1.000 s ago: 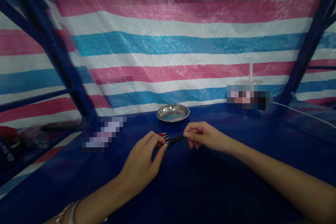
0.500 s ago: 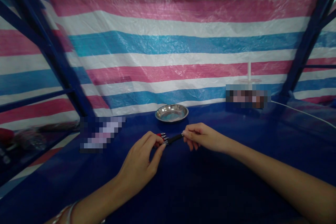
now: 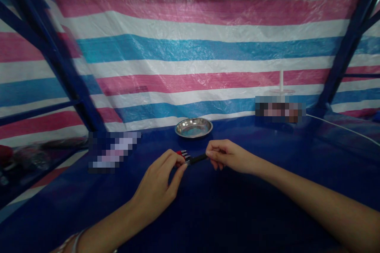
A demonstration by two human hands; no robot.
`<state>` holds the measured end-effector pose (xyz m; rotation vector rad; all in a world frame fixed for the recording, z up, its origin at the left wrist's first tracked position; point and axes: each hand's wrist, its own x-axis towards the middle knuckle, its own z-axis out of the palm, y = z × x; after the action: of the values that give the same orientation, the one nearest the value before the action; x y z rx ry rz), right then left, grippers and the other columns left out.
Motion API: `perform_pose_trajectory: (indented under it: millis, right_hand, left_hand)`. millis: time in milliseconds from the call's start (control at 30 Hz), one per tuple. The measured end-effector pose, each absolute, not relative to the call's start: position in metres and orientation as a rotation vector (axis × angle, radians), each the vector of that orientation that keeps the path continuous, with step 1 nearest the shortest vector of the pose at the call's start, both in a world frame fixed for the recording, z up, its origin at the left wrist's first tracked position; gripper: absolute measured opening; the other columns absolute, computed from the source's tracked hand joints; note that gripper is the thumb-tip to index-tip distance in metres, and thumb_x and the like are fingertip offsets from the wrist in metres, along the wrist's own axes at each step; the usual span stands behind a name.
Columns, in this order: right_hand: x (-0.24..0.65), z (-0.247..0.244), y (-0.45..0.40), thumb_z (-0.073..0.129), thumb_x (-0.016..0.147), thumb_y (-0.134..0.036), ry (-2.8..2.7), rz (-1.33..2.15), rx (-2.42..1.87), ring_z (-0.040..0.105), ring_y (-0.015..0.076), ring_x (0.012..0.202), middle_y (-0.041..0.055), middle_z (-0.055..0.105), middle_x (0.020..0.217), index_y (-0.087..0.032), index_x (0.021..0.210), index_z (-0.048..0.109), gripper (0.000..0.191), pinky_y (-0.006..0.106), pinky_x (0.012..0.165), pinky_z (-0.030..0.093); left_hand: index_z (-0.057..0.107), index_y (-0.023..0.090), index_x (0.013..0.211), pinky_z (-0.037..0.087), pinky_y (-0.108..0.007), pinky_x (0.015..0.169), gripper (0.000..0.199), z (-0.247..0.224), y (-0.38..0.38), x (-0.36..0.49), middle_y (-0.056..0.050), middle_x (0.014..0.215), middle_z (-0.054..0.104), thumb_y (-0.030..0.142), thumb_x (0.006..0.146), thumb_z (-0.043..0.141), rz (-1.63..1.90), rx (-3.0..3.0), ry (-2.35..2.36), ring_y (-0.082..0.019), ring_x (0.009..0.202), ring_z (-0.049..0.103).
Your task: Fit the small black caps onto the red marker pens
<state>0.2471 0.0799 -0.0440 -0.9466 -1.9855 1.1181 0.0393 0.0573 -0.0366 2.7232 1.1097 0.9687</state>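
A pen with a black grip is stretched between my two hands, just above the blue table. My left hand pinches its clear, silvery end between thumb and forefinger. The other end is in the fingertips of my right hand, which cover its tip. Behind my left fingers lie several red pens with silver tips, partly hidden by that hand. Farther back, a shiny oval metal dish stands on the table.
On the blue table, a blurred-out flat item lies at left. A cup with a straw stands at back right, partly blurred out, beside a white cable. Striped sheeting and blue frame posts close off the back.
My right fingers have closed in slightly around the pen's right end, so its tip no longer shows. My left hand keeps its pinch in nearly the same spot.
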Motion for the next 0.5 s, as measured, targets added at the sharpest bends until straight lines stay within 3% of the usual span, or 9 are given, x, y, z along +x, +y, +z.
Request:
perform_pose_trajectory:
  millis: [500]
  right_hand:
    - [0.2466,-0.0425,0.0782,0.044,0.079,-0.028,-1.956,1.138,-0.95,0.043,0.0063,0.045,-0.0039,0.047,0.051,-0.016,0.067,0.044,0.017,0.019,0.047,0.035]
  left_hand:
    - [0.051,0.017,0.082,0.042,-0.031,0.068,0.012,-0.0356,0.0584,0.0392,-0.003,0.08,0.051,0.02,0.085,0.039,0.973,2.75,1.116,-0.018,0.073,0.05]
